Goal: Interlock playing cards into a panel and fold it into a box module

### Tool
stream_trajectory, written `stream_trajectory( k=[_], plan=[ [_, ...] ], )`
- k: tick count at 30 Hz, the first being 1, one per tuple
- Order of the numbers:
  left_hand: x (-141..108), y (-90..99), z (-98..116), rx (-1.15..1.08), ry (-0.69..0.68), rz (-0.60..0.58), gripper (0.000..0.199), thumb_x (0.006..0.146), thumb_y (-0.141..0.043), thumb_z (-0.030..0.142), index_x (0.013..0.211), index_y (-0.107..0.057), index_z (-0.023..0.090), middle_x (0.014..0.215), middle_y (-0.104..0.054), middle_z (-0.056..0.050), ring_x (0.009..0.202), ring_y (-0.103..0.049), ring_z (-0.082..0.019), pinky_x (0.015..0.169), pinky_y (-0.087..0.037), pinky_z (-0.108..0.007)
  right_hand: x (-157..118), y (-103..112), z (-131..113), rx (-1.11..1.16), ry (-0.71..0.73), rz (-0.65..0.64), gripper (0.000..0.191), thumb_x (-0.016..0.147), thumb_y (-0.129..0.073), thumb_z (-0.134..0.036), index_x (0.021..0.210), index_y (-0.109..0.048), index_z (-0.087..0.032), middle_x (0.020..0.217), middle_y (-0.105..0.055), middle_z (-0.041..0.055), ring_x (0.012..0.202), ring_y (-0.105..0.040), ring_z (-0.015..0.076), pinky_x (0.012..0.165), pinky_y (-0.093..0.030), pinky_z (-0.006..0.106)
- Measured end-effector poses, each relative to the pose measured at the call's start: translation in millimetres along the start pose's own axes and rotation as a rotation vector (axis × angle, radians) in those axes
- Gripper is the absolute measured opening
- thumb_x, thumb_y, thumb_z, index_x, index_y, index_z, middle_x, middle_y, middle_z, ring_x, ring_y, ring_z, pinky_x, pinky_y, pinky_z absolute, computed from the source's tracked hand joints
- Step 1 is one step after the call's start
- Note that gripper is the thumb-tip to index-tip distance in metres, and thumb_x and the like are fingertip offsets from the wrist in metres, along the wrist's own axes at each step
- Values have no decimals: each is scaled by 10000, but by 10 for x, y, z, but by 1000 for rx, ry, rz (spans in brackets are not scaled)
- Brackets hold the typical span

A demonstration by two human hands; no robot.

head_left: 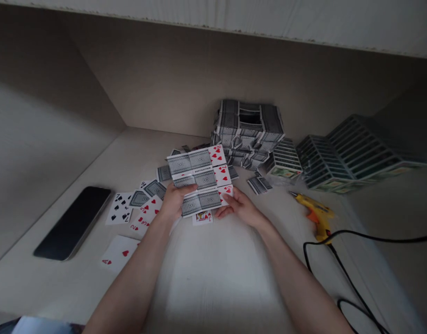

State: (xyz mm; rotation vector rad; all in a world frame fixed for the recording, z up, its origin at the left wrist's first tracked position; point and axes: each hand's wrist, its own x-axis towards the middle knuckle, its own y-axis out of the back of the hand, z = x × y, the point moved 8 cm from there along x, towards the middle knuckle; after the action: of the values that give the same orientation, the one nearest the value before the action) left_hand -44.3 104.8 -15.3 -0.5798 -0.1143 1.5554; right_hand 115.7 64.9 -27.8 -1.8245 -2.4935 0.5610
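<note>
Card panel: a flat panel of grey-patterned paper playing cards point(195, 179), in three rows with the 8, 7 and 6 of hearts showing at the right end, is held above the middle of the pale worktop point(216, 283).
Left hand: the left hand point(173, 202) grips the panel's left side, thumb across the card backs.
Right hand: the right hand point(241, 207) pinches the panel's lower right corner, by the 6.
Loose cards: a white jack card point(202, 218) lies partly under the panel; a white seven of spades point(117, 208) lies between it and the black, flat smartphone point(74, 223) near the worktop's left edge.
Card box: a grey-patterned box built of cards point(248, 124) stands near the far edge.
Glue gun: a yellow plastic glue gun with an orange trigger point(317, 214) lies towards the right edge, its black cable point(376, 237) looping nearer.
Risks: uneven pulling could bend or part the rows; dimness and blur hide how firmly they are joined. A snagged cable could drag the gun.
</note>
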Motion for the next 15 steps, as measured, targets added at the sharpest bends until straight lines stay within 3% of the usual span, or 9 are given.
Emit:
stream_trajectory(
  k=[6,15],
  plan=[
    [11,14,-22,12,7,7,521,437,-825,234,932,-684,152,920,-721,-80,869,-657,-295,769,-522,-406,7,-5,7,-38,20,3,408,781,-575,-495,1023,-416,-209,934,-664,47,535,-656,122,498,-558,254],
    [19,-57,-45,6,1,-31,537,473,-807,222,990,-675,159,856,-726,-79,853,-664,-295,787,-518,-433,7,-8,10,-112,37,42,359,806,-532,-478,1016,-396,-220,799,-660,-2,524,-652,129,453,-533,245]
  ],
)
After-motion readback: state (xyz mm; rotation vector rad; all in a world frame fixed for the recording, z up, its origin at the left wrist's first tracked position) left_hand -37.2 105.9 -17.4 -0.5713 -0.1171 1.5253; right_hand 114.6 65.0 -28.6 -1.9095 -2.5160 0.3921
